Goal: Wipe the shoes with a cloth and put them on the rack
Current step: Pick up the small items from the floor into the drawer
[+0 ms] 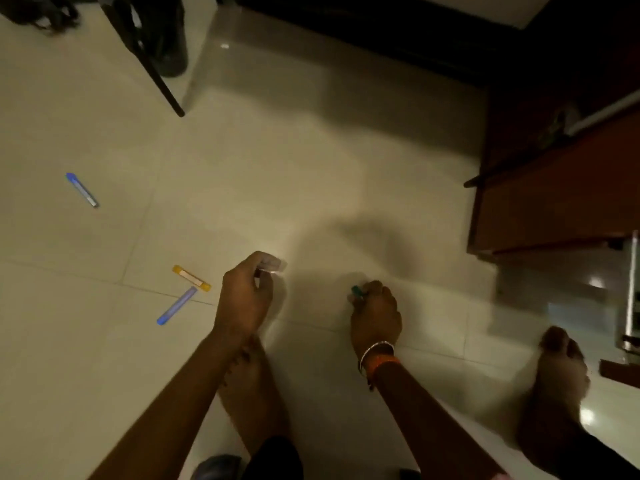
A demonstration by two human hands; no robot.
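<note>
Reaching down over the pale tiled floor (311, 161), both hands were low in the view. The left hand (247, 299) had its fingers curled, and between thumb and fingertips it pinched a small clear object (273, 266), too blurred to identify. The right hand (375, 317) was clenched around a green-tipped marker (356, 292), of which only the end showed past the knuckles. A metal bangle (375, 351) and an orange band (384, 363) sat on the right wrist.

On the floor to the left of the left hand lay a yellow marker (191, 278) and a blue marker (176, 305), their ends touching or almost touching. Another blue marker (82, 189) lay well apart, farther left. Two bare feet rested on the tiles, the left foot (249, 382) under the left forearm and the right foot (557, 386) near the right edge.

A brown wooden cabinet (554, 202) stood at the right. Shoes, cloth and rack could not be made out in this view.
</note>
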